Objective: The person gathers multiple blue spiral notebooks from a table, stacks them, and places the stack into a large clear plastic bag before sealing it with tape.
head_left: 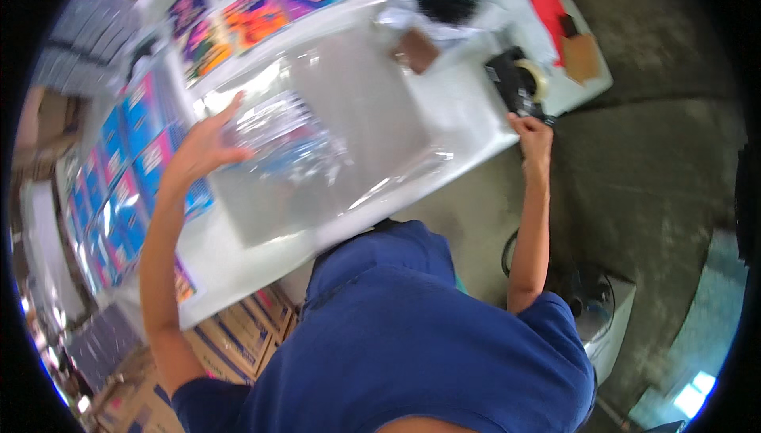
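My left hand [208,146] is open, thumb and fingers spread, at the left side of a shiny clear plastic package [281,136]. What lies inside the package is blurred, and I cannot tell whether the fingers touch it. Under it, a large sheet of clear plastic film [372,92] covers the middle of the table. At the table's right edge, my right hand [533,136] is closed on the near end of a black tape dispenser [507,76]. A pale yellowish roll of tape [531,80] sits in the dispenser.
Shrink-wrapped blue and pink packs [131,163] stand at the left. Colourful printed sheets [254,17] lie along the far side. A white bag with black material [448,6], a brown block [415,50] and a red sheet [545,17] are at far right. Cardboard boxes [238,338] sit below the table.
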`<move>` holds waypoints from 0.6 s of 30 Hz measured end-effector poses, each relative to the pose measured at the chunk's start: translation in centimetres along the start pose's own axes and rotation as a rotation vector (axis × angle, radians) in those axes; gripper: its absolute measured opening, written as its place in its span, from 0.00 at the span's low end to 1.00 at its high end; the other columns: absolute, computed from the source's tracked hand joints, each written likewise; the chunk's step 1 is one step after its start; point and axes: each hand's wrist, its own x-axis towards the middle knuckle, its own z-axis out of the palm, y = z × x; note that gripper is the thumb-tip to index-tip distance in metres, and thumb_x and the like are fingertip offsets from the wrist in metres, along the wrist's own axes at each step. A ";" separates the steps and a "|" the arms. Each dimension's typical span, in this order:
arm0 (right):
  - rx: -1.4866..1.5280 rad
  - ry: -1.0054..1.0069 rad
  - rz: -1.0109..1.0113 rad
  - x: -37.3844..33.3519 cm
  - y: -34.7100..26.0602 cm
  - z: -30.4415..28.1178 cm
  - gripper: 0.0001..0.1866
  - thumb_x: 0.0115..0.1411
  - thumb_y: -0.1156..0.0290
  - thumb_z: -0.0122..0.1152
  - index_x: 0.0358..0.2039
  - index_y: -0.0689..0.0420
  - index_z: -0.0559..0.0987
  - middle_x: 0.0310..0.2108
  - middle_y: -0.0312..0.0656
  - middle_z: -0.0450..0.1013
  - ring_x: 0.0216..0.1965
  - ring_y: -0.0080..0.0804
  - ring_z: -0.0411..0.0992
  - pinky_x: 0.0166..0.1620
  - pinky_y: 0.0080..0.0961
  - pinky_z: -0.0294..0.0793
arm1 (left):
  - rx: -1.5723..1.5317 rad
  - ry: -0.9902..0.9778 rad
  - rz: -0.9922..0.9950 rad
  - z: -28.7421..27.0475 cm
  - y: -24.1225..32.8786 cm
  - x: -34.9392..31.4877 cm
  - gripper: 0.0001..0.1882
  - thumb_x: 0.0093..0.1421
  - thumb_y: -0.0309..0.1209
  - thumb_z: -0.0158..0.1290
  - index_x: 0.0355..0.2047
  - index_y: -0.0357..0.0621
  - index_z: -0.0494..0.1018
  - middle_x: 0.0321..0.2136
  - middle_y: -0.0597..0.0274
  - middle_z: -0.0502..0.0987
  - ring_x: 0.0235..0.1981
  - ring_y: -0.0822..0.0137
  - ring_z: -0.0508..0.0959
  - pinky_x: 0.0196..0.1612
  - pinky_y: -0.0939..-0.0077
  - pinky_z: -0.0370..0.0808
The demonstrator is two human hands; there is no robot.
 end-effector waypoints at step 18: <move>-0.190 -0.713 -0.330 -18.4 -17.1 28.0 0.25 0.51 0.44 0.64 0.19 0.57 0.80 0.15 0.40 0.73 0.18 0.35 0.72 0.23 0.32 0.68 | -0.179 0.234 0.253 1.0 -2.5 -0.4 0.50 0.51 0.51 0.61 0.65 0.37 0.50 0.59 0.40 0.62 0.61 0.51 0.64 0.61 0.65 0.61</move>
